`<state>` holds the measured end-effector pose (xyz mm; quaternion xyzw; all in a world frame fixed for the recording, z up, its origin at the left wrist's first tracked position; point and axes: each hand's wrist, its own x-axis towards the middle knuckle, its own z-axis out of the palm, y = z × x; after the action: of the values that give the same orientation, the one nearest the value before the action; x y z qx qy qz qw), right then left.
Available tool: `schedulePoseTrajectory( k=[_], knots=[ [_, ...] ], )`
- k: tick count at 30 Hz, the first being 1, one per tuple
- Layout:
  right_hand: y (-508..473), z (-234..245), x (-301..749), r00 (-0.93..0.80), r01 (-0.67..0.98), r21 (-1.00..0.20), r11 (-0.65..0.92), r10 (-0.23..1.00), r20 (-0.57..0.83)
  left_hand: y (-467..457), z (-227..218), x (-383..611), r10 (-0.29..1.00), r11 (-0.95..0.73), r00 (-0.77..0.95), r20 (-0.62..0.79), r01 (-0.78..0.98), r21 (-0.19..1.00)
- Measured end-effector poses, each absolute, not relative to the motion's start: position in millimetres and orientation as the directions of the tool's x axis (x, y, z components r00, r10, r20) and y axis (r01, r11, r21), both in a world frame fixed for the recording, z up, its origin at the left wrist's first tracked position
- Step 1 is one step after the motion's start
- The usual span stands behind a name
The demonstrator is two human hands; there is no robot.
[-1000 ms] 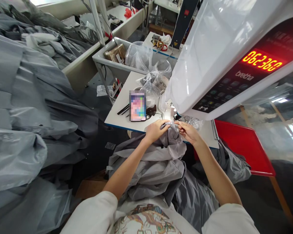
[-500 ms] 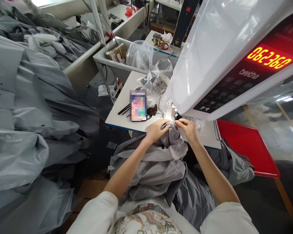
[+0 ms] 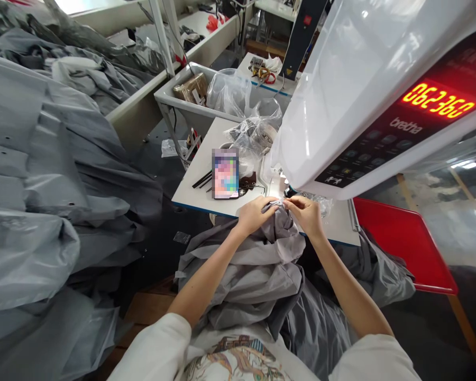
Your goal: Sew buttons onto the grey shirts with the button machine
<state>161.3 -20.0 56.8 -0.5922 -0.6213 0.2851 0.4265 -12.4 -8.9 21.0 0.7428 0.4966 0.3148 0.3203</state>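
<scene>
A grey fabric piece (image 3: 257,259) lies bunched over my lap and rises to the edge of the white machine table (image 3: 196,193). My left hand (image 3: 254,214) pinches its upper edge from the left. Close beside it, my right hand (image 3: 306,211) is closed on the same edge, thumb and fingertips together. Both sets of fingertips are just in front of the lit working end of a white sewing machine (image 3: 321,106). The needle area is small and partly hidden by the machine head.
A phone (image 3: 225,174) with a blurred screen stands on the table near dark tools. Clear plastic bags (image 3: 254,132) lie behind it. Grey fabric heaps (image 3: 63,159) fill the left. A red stool (image 3: 404,238) is at right, a grey trough (image 3: 164,92) behind.
The camera view has shifted very slightly. Both hands stay at the fabric edge, with only a small shift of the left fingers.
</scene>
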Motion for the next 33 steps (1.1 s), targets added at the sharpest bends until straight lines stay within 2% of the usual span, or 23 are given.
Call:
schedulePoseTrajectory(
  k=[5,12,16,20,24,26,29,33],
  knots=[
    [-21,59,157,-0.096,0.676,-0.638,0.370,0.902,0.421,-8,17,-11,0.944,-0.301,0.288,0.162,0.547,0.781],
    [-21,52,153,-0.235,0.770,-0.422,0.479,0.827,0.510,-8,14,-10,0.946,-0.297,0.284,0.157,0.563,0.771],
    [-24,50,153,-0.246,0.792,-0.382,0.476,0.822,0.514,-8,15,-11,0.943,-0.305,0.290,0.163,0.555,0.774],
    [-26,48,153,-0.205,0.780,-0.435,0.450,0.841,0.501,-7,14,-11,0.937,-0.318,0.302,0.174,0.539,0.780],
    [-25,43,154,-0.104,0.682,-0.620,0.389,0.890,0.444,-7,15,-11,0.938,-0.311,0.306,0.161,0.543,0.780],
    [-24,39,156,-0.044,0.583,-0.745,0.323,0.929,0.369,-7,15,-11,0.939,-0.308,0.308,0.155,0.549,0.777],
    [-21,34,158,0.039,0.403,-0.902,0.154,0.982,0.185,-7,16,-11,0.938,-0.311,0.309,0.158,0.546,0.778],
    [-16,34,159,0.045,0.246,-0.968,-0.048,0.998,-0.038,-8,18,-12,0.939,-0.306,0.305,0.158,0.537,0.786]
  ],
)
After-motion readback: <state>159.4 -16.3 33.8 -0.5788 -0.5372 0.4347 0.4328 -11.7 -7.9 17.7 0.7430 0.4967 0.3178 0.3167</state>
